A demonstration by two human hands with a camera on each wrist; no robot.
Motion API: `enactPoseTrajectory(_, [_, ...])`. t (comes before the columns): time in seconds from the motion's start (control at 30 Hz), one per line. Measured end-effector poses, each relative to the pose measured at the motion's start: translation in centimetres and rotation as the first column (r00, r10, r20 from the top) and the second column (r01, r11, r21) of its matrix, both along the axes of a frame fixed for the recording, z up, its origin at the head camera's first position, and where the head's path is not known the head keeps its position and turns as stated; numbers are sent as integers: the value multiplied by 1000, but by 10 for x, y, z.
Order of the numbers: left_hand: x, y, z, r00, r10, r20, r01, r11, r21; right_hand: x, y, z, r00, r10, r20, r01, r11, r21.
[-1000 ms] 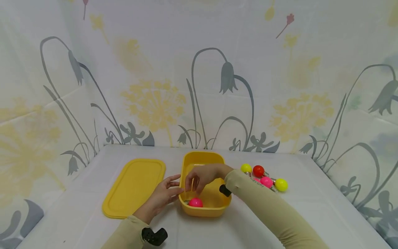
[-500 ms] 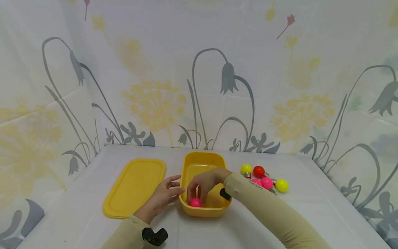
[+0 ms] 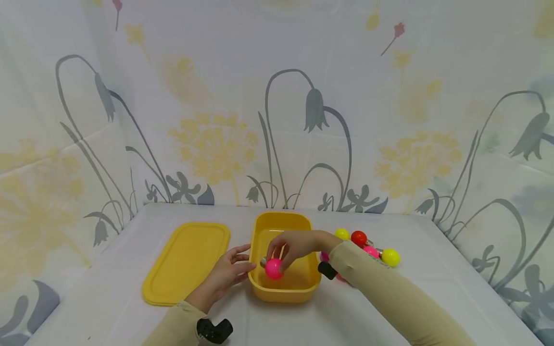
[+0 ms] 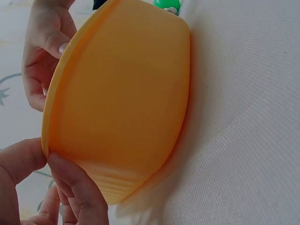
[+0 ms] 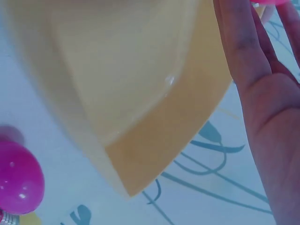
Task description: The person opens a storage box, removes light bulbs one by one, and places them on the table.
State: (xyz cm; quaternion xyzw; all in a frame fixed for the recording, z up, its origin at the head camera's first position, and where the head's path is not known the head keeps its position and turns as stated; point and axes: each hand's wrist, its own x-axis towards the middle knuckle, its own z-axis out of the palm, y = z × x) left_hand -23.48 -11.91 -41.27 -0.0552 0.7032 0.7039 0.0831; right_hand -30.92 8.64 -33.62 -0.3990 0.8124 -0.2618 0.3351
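In the head view, a yellow plastic box (image 3: pixel 285 295) without its lid stands in the middle of the table. My right hand (image 3: pixel 298 244) is over the box and holds a pink light bulb (image 3: pixel 273 269) by its rounded part, with the metal base pointing left. Only a sliver of that bulb shows at the top of the right wrist view, above my fingers (image 5: pixel 243 42). My left hand (image 3: pixel 227 271) is at the box's left side. The left wrist view shows its thumb and a finger (image 4: pixel 77 183) pinching the box rim (image 4: pixel 47 126).
A flat yellow lid (image 3: pixel 186 262) lies left of the box. Right of it, several bulbs are grouped, among them a red bulb (image 3: pixel 358 238) and a yellow bulb (image 3: pixel 391 257); my right forearm covers some. A green bulb (image 4: pixel 166 3) shows beyond the box.
My right hand has reached down to the pink bulb inside the box, taken hold of it and raised it. The left hand stays at the box's left rim.
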Motion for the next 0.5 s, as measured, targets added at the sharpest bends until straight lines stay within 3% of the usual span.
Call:
enactPoseTrajectory(0.27, [2,0,1,1000,-6,6,6,1000,9,12,18,0,987,-148,-58,141,984,-111])
enactPoseTrajectory(0.5, [4,2,2,1000,-9,-7,9,1000,11,27,34,2,967,-250,-55,233,948,-219])
